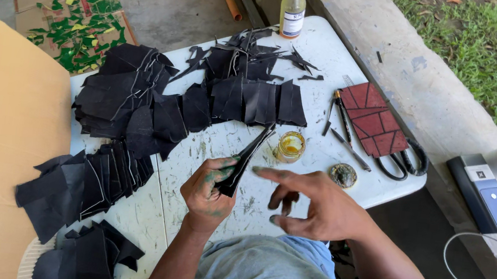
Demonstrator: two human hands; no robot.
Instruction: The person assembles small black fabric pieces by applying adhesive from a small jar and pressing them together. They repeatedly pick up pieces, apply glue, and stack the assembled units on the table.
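My left hand is raised above the white table, thumb and fingers pinching a black leather piece upright, just short of the small glass jar. My right hand hovers loose and spread, holding nothing, right of that piece. Black pieces crowd the table left of the jar; bare tabletop lies beneath my hands, near the front edge.

The cardboard box at my left is cut off by the left and bottom edges. My left hand hides the lower end of the black strip. The scissors lie partly under the red patterned piece. The bottle top is cut off at the far edge.
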